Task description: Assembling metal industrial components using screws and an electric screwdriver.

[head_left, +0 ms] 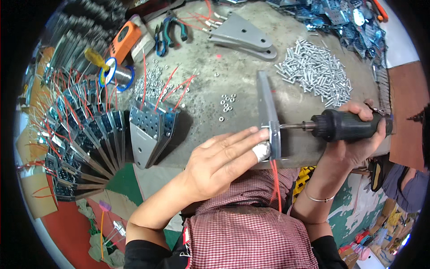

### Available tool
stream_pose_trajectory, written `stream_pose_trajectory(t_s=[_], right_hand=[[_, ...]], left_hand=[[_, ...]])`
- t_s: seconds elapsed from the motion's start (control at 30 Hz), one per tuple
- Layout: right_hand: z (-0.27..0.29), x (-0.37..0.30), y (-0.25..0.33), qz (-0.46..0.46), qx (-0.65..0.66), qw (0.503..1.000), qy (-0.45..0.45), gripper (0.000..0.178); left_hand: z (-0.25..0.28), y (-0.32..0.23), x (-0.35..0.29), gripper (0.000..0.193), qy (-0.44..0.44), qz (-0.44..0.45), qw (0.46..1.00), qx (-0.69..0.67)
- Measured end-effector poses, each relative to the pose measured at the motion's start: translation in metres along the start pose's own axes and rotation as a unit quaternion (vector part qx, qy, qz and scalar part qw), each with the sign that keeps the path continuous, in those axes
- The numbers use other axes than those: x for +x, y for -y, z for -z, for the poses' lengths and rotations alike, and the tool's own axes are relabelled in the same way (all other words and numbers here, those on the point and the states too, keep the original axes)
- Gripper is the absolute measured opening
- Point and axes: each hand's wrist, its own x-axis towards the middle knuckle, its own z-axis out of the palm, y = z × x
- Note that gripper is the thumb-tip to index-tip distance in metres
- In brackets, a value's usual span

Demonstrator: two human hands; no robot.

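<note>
My right hand [363, 130] grips a black electric screwdriver [342, 125] lying level, its bit pointing left. The bit's tip meets the side of a grey metal bracket [268, 107] that stands on edge, with red wires [274, 179] hanging from its near end. Pressed against the bracket's left side are the fingers of my left hand [219, 163], which steadies it. One of those fingers has a white wrap [261, 151]. My left thumb is hidden. Any screw under the bit is too small to make out.
Loose screws [316, 71] are heaped at the right; small nuts [227, 103] lie mid-table. Wired brackets [85, 139] fan out at the left, another pair [152, 130] nearer. Behind are grey brackets [244, 33], pliers [172, 31], a solder spool [116, 75] and blue plates [345, 22].
</note>
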Motion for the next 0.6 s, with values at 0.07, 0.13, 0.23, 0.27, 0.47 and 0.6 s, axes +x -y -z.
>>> stream_pose_trajectory(t_s=[0.07, 0.13, 0.23, 0.27, 0.47, 0.6], right_hand=[[0.002, -0.002, -0.002, -0.021, 0.011, 0.999, 0.023, 0.035], [-0.003, -0.002, -0.007, 0.059, -0.064, 0.994, -0.067, 0.029], [-0.007, -0.002, -0.011, 0.09, -0.122, 0.985, -0.084, 0.029], [-0.007, -0.001, -0.012, 0.088, -0.122, 0.985, -0.081, 0.029], [-0.009, -0.003, -0.011, 0.091, -0.114, 0.984, -0.102, 0.03], [-0.005, -0.002, -0.016, 0.12, -0.127, 0.98, -0.097, 0.028]], left_hand=[[0.0, -0.003, -0.003, 0.043, -0.005, 0.007, 0.998, -0.065], [0.012, -0.003, 0.0, 0.042, -0.047, 0.037, 0.997, 0.047], [0.028, 0.002, 0.014, 0.037, 0.049, 0.161, 0.967, 0.191], [0.029, 0.001, 0.017, 0.037, 0.046, 0.162, 0.967, 0.193], [0.034, 0.005, 0.037, 0.021, 0.245, 0.08, 0.925, 0.281], [0.036, 0.022, 0.033, 0.024, 0.154, 0.173, 0.972, 0.039]])
